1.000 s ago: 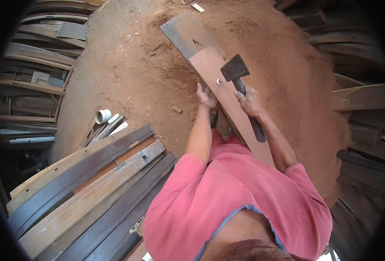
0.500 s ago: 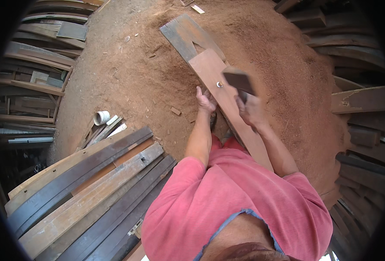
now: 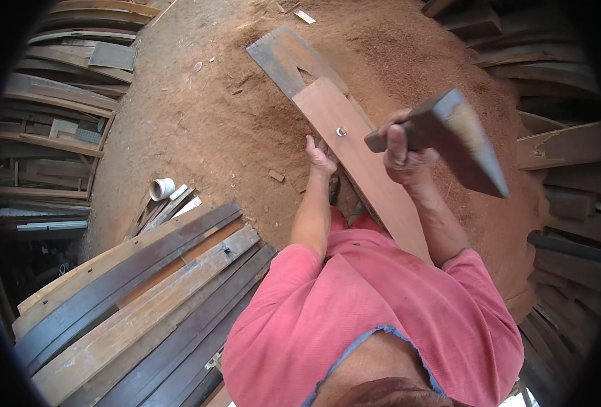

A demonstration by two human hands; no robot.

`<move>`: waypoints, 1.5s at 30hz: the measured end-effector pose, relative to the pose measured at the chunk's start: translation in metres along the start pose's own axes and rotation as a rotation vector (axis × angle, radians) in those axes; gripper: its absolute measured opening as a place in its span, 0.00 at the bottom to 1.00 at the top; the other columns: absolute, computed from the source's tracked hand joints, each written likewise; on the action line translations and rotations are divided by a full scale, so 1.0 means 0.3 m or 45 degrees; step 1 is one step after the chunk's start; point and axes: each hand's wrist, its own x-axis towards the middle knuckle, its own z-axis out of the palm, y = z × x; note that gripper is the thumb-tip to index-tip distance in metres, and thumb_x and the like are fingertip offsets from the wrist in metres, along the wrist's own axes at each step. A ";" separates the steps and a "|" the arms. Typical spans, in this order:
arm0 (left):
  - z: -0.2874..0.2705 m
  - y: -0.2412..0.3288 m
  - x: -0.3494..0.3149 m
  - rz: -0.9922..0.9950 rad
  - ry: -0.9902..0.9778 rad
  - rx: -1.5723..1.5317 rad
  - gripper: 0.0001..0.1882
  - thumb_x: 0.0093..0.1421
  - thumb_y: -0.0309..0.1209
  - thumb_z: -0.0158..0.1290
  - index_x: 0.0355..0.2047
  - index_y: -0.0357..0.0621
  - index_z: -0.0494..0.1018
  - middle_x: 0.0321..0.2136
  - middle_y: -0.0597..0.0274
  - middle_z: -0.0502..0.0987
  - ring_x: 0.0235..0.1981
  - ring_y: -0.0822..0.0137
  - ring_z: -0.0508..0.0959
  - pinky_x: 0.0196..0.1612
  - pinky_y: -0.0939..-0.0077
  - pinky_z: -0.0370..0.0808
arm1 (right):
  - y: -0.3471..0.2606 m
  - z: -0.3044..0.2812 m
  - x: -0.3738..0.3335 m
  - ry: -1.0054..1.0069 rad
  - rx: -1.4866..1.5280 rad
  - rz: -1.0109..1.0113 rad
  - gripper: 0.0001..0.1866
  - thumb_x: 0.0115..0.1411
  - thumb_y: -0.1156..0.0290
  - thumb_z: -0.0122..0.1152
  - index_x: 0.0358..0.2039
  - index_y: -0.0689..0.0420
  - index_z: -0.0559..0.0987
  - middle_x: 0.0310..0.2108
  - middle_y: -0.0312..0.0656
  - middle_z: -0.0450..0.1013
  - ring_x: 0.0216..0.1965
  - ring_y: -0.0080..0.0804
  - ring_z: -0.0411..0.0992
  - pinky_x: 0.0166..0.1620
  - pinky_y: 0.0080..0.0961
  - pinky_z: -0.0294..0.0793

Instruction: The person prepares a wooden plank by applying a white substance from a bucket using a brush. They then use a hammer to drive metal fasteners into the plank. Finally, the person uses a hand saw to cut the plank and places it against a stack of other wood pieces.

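Note:
My right hand (image 3: 409,152) is closed round the short handle of a wooden mallet (image 3: 460,139). The mallet's dark, blocky head has a pale worn patch and is raised to the right of a reddish-brown plank (image 3: 375,169). On the plank's face sits a small round piece with a whitish rim (image 3: 341,131), too small to tell exactly. My left hand (image 3: 323,159) is at the plank's left edge, thumb up, its fingers curled against the edge and partly hidden. Under the plank's far end lies a greyish, weathered board (image 3: 280,57) with a V-shaped notch.
Long boards and beams (image 3: 144,305) are stacked at the near left, beside a white cup-like container (image 3: 162,188). Timber racks line the left (image 3: 63,139) and right (image 3: 565,152). Reddish sawdust (image 3: 233,122) and wood scraps cover the ground.
My right hand has lifted the mallet from above the plank, up and to the right. My left hand and the plank have barely moved.

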 end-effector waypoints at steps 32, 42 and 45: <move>0.017 -0.009 -0.013 -0.007 0.015 0.009 0.53 0.62 0.74 0.34 0.60 0.32 0.69 0.52 0.46 0.77 0.52 0.51 0.76 0.60 0.57 0.71 | 0.174 0.060 -0.151 -0.133 -0.425 0.261 0.22 0.67 0.52 0.60 0.38 0.62 0.76 0.28 0.49 0.77 0.30 0.42 0.78 0.35 0.38 0.77; -0.042 -0.001 0.012 -0.024 -0.068 0.031 0.54 0.59 0.76 0.33 0.62 0.36 0.67 0.50 0.49 0.77 0.48 0.52 0.76 0.55 0.58 0.72 | 0.241 0.085 -0.213 -0.463 -0.480 0.639 0.22 0.64 0.60 0.60 0.50 0.65 0.77 0.43 0.66 0.76 0.48 0.64 0.75 0.51 0.51 0.74; -0.029 -0.005 0.029 -0.040 -0.068 0.054 0.53 0.59 0.76 0.33 0.62 0.39 0.67 0.50 0.50 0.77 0.51 0.54 0.75 0.55 0.56 0.71 | 0.401 0.103 -0.236 -0.563 -0.706 0.584 0.18 0.64 0.61 0.60 0.44 0.65 0.78 0.35 0.62 0.78 0.38 0.58 0.78 0.42 0.47 0.77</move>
